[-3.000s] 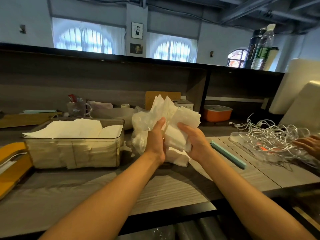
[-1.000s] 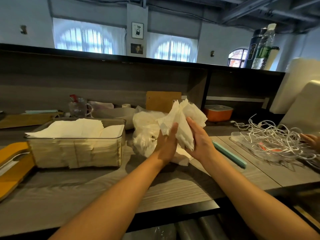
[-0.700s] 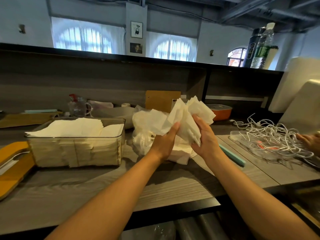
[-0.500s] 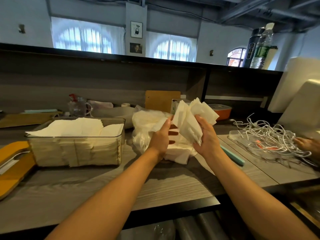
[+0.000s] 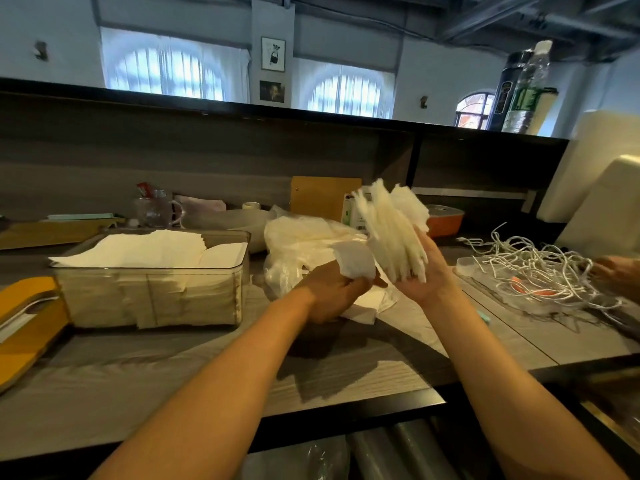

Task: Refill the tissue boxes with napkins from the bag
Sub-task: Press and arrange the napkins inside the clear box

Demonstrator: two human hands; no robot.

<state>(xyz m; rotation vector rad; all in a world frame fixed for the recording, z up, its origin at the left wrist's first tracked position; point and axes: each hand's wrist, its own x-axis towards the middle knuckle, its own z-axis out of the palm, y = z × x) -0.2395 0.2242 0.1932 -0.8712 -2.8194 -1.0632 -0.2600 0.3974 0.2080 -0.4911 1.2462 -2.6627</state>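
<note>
My right hand (image 5: pixel 424 271) holds a fanned stack of white napkins (image 5: pixel 389 230) upright above the counter. My left hand (image 5: pixel 332 289) grips a single folded napkin (image 5: pixel 355 259) just left of that stack. Behind both hands lies the crumpled clear plastic bag (image 5: pixel 294 244) with more napkins inside. A clear tissue box (image 5: pixel 152 292) stands at the left, filled to the rim with white napkins (image 5: pixel 149 247).
A tray of tangled white cables (image 5: pixel 530 271) lies at the right, with another person's hand (image 5: pixel 620 275) on it. An orange container (image 5: pixel 445 220), a glass mug (image 5: pixel 156 209) and a wooden board (image 5: pixel 323 197) stand at the back. A yellow lid (image 5: pixel 24 327) lies at far left.
My hands drew apart: the right one kept the napkin stack and tilted it right, while the left one came away lower with one folded napkin.
</note>
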